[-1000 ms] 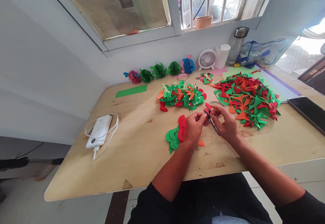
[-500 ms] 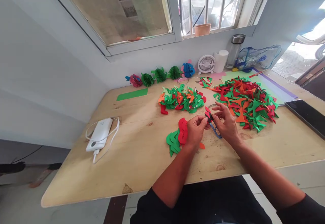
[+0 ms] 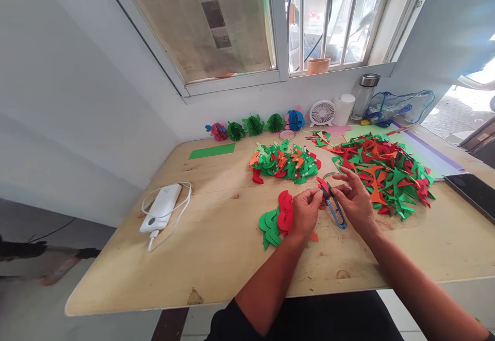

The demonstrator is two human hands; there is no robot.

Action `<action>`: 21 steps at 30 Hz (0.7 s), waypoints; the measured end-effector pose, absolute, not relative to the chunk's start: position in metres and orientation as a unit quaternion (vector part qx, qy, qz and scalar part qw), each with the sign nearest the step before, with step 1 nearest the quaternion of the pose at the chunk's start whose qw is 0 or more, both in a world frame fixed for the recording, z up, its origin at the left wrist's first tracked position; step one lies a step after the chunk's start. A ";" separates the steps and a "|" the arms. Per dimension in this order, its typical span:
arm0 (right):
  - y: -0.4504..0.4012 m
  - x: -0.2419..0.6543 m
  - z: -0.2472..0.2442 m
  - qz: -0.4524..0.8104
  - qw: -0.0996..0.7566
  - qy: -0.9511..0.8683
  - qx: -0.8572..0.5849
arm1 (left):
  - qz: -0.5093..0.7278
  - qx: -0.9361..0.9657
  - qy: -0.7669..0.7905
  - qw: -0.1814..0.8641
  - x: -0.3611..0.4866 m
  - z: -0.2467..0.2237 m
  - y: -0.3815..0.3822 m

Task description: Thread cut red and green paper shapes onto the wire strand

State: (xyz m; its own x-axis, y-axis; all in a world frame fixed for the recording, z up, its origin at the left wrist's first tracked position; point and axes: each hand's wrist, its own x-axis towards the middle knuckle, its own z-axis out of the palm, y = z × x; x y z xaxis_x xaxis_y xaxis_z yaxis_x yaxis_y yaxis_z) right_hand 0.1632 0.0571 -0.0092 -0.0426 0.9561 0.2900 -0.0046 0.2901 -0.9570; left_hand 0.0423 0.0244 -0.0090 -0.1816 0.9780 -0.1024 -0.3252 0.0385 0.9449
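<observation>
My left hand (image 3: 305,211) is closed, with thumb and fingertips pinching a small red paper piece (image 3: 322,183). The dark blades of blue thread snips (image 3: 335,212) lie against that paper. Around the blade end of the snips, the thumb and finger of my right hand (image 3: 355,199) are closed, while its other fingers are raised and bent. The blue handle loop points down toward the table's front edge. Just left of my left hand are stacked red paper cutouts (image 3: 285,209) and green paper cutouts (image 3: 269,227). An orange scrap (image 3: 314,236) shows beside my left wrist.
A heap of red, green and orange paper scraps (image 3: 386,171) lies right of my hands. Small folded cutouts (image 3: 284,161) are piled behind them. A power bank (image 3: 161,207), phone (image 3: 469,194), fan (image 3: 322,113), glass bottle (image 3: 363,96) and paper honeycomb figures (image 3: 254,124) surround the workspace.
The view has shifted, so the table sits lower and farther right. Both hands stay close together at the red paper. More of the snips' blue handle shows between them.
</observation>
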 end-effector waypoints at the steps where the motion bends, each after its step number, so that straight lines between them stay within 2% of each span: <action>1: 0.057 0.163 -0.007 0.444 0.561 -0.568 -0.407 | 0.603 0.349 0.476 0.537 0.042 -0.010 0.024; 4: 0.058 0.166 -0.003 0.459 0.568 -0.548 -0.407 | 0.603 0.372 0.486 0.512 0.041 -0.014 0.024; 8: 0.063 0.175 -0.003 0.414 0.563 -0.561 -0.444 | 0.618 0.389 0.489 0.478 0.040 -0.015 0.024; 13: 0.071 0.184 -0.015 0.300 0.498 -0.626 -0.520 | 0.641 0.376 0.472 0.475 0.041 -0.010 0.021; 21: 0.074 0.185 -0.022 0.165 0.422 -0.698 -0.555 | 0.640 0.327 0.475 0.507 0.040 -0.002 0.018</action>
